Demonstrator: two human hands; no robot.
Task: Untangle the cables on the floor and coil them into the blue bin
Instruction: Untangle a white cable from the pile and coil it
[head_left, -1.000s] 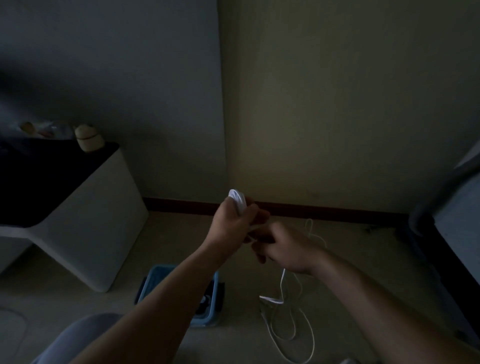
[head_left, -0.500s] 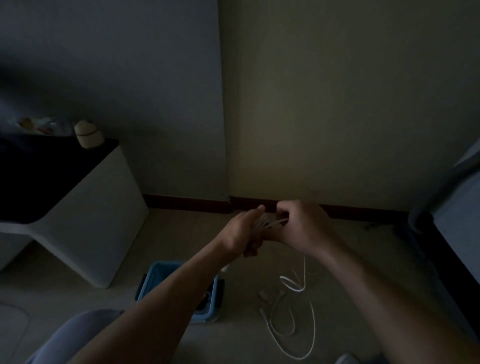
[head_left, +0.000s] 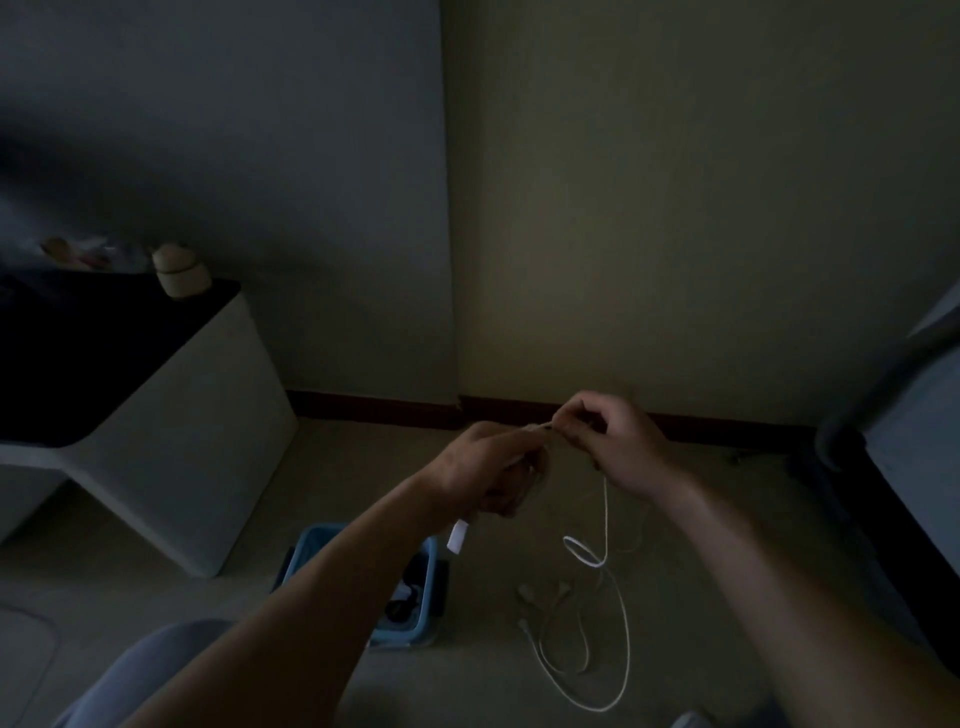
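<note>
In a dim room my left hand (head_left: 491, 467) grips a small coil of white cable, and a white plug end (head_left: 457, 537) dangles below it. My right hand (head_left: 608, 441) pinches the same cable just right of the coil. From there the white cable (head_left: 605, 514) hangs down to loose loops and connectors (head_left: 587, 649) on the floor. The blue bin (head_left: 428, 618) stands on the floor below my left forearm, which hides much of it; dark items lie inside.
A white block-shaped table (head_left: 171, 436) with a dark top stands at the left, with a small pale jar (head_left: 179, 273) on it. Dark furniture (head_left: 893, 467) lines the right edge. Walls meet in a corner behind, with a dark red skirting board (head_left: 374, 410).
My right hand has risen from below the left hand to beside and above it, pulling cable around the coil. The loops on the floor have shifted and shortened slightly.
</note>
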